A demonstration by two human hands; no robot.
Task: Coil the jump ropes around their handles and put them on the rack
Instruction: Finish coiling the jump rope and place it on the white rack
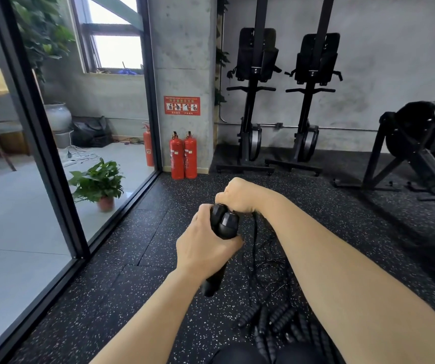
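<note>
Jump rope (255,232), black, handles held mid-frame.
Spare ropes (276,324) lay heaped at bottom centre; left hand (203,248) clasped both handles (227,224) together; right hand (237,195) clenched on the rope at their tops; fire extinguishers (183,156) stood beyond.

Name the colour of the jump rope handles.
Black handles in the left hand, rope in the right hand; head view shows them best.

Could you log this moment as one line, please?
left hand: grips both handles | right hand: grips rope at their tops | other ropes: on floor
</note>
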